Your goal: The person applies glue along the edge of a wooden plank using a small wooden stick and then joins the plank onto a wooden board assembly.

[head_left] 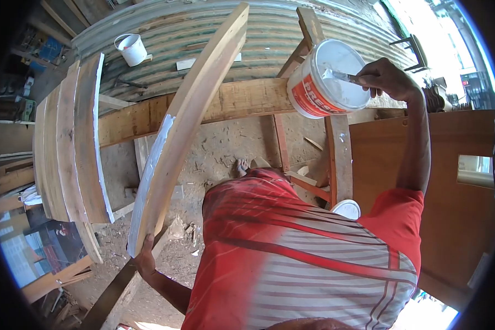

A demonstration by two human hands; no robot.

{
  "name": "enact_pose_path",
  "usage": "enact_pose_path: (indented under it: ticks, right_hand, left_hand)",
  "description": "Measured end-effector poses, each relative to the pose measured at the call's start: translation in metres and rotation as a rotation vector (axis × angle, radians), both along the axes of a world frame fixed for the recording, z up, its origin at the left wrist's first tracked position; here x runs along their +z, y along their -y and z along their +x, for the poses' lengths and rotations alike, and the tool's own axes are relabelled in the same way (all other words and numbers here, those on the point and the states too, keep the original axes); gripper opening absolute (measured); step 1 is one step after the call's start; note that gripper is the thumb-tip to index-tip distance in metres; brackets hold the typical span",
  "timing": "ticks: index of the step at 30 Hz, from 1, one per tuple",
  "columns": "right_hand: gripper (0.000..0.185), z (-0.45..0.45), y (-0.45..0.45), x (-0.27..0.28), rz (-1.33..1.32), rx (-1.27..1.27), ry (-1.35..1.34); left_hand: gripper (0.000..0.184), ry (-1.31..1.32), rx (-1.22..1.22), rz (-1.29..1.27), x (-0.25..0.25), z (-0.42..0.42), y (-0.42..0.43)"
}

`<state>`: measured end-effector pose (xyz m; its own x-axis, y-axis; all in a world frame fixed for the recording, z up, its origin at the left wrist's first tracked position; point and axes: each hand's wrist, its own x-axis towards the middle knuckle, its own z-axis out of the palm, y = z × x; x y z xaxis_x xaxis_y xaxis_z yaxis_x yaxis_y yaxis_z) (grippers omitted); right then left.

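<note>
My left hand [144, 258] is closed around the near end of a long wooden plank [191, 104], which is tilted and lies across a wooden beam [247, 100]. A wet white coating [153, 159] covers the near part of the plank's left edge. My right hand [388, 80] grips a paintbrush [344, 76] by its handle. The brush's whitened tip is over the mouth of a white bucket with a red label [316, 91]. Whitish material shows inside the bucket, which stands at the beam's right end.
Several boards [66, 143] with white along their edges stand side by side at the left. A small white pail [132, 50] sits on corrugated metal sheets [203, 41]. A brown panel [423, 181] is at the right, and wood scraps litter the dirt floor [225, 143].
</note>
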<state>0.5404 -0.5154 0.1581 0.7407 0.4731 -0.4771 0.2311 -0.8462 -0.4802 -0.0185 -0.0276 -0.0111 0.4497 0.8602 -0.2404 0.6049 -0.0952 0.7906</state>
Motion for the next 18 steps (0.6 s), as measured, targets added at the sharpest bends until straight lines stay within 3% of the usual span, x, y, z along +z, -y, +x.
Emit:
enact_pose_path:
  ticks: [8, 12, 18]
  right_hand:
    - [0.034, -0.042, 0.017, -0.004, 0.173, -0.273, 0.152]
    - [0.035, -0.061, -0.005, -0.001, 0.459, -0.218, 0.173]
    - [0.031, -0.083, -0.113, -0.024, 0.693, -0.091, 0.159]
  left_hand:
    - [0.047, 0.030, -0.073, -0.077, 0.000, -0.006, -0.001]
    - [0.044, 0.050, -0.115, -0.142, 0.015, 0.008, 0.003]
    - [0.042, 0.097, -0.203, -0.137, 0.020, 0.015, 0.003]
